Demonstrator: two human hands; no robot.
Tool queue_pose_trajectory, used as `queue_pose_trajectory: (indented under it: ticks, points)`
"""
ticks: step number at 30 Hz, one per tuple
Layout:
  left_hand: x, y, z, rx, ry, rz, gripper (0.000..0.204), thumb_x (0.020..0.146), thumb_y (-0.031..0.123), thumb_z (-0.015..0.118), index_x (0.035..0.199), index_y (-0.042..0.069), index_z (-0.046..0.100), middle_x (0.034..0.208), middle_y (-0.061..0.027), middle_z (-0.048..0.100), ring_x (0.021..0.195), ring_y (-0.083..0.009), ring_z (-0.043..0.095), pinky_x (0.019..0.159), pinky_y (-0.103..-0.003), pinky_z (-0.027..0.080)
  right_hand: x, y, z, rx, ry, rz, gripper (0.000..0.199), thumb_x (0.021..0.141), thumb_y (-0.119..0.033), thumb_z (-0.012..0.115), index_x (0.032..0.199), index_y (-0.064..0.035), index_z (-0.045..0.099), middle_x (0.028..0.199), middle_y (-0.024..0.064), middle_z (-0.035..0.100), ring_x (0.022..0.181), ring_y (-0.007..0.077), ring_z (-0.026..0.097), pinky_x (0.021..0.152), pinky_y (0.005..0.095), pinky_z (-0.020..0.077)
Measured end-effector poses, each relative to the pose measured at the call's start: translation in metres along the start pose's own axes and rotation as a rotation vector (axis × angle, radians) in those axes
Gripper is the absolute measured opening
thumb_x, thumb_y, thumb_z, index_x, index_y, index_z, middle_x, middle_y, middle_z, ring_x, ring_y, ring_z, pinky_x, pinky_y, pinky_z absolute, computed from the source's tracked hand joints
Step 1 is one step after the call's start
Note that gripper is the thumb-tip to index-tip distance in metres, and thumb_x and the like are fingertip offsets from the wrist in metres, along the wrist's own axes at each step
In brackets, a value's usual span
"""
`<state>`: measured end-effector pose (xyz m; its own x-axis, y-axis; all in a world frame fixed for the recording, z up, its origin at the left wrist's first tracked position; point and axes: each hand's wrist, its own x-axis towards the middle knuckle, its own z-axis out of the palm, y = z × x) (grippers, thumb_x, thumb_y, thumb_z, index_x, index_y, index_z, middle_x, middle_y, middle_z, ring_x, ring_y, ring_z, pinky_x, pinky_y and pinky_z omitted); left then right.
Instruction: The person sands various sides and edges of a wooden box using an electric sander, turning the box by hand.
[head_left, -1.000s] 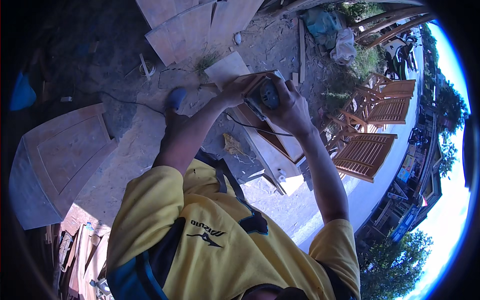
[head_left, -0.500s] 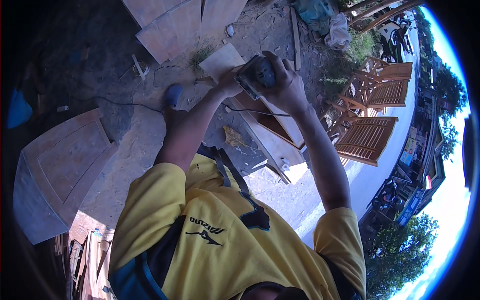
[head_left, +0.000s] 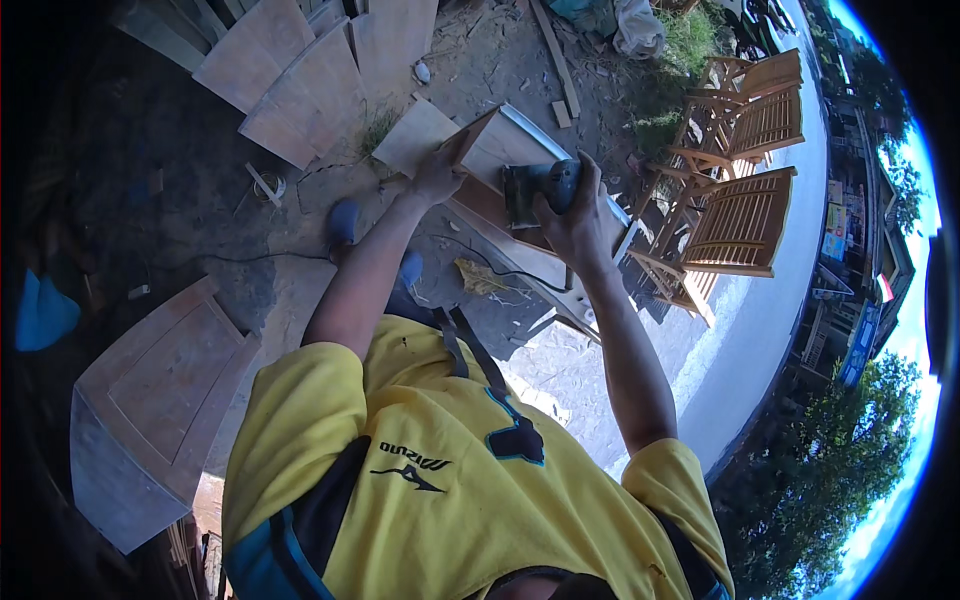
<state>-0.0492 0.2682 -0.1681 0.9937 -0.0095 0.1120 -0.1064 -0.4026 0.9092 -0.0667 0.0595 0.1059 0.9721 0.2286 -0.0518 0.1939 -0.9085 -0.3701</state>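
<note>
My right hand [head_left: 577, 220] grips a dark electric sander [head_left: 537, 187] pressed on a framed wooden panel [head_left: 497, 152] that rests tilted on a workbench. My left hand [head_left: 438, 172] holds the panel's near left edge, fingers wrapped over the rim. A black cord [head_left: 500, 272] trails from the sander down toward the ground. Both forearms reach up from my yellow shirt [head_left: 440, 470].
Wooden panels [head_left: 300, 80] lean at the upper left, and another framed panel [head_left: 165, 390] lies at the lower left. Slatted wooden chairs [head_left: 745, 215] stand to the right. Scraps and offcuts litter the dirt ground [head_left: 500, 60]. A blue object [head_left: 45, 312] sits at the far left.
My view has tipped forward, so the panel and hands sit lower in the picture. The sander has slid along the panel under my right hand. My left hand keeps its hold on the edge.
</note>
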Motion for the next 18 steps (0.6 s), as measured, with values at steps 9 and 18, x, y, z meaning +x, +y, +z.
queue_pose_trajectory:
  ticks: [9, 18]
  points:
    - [0.010, -0.010, -0.026, -0.024, -0.293, -0.108, 0.073, 0.099, 0.020, 0.074, 0.163, 0.010, 0.041, 0.148, -0.0213, 0.064, 0.135, -0.0411, 0.063, 0.109, -0.049, 0.054, 0.023, -0.047, 0.025, 0.140, 0.056, 0.183, 0.097, 0.082, -0.039, 0.086, 0.160, -0.0070, 0.037, 0.114, 0.0383, 0.061, 0.091, 0.0586, 0.070, 0.080, 0.0602, 0.0601]
    - [0.014, -0.012, -0.023, 0.103, -0.257, 0.072, 0.080, 0.098, 0.022, 0.075, 0.165, 0.011, 0.034, 0.158, -0.0201, 0.055, 0.140, -0.0419, 0.058, 0.111, -0.048, 0.054, -0.029, 0.074, -0.014, 0.028, 0.254, 0.535, 0.089, 0.082, -0.036, 0.085, 0.157, -0.0136, 0.042, 0.121, 0.0316, 0.066, 0.107, 0.0529, 0.069, 0.094, 0.0574, 0.0570]
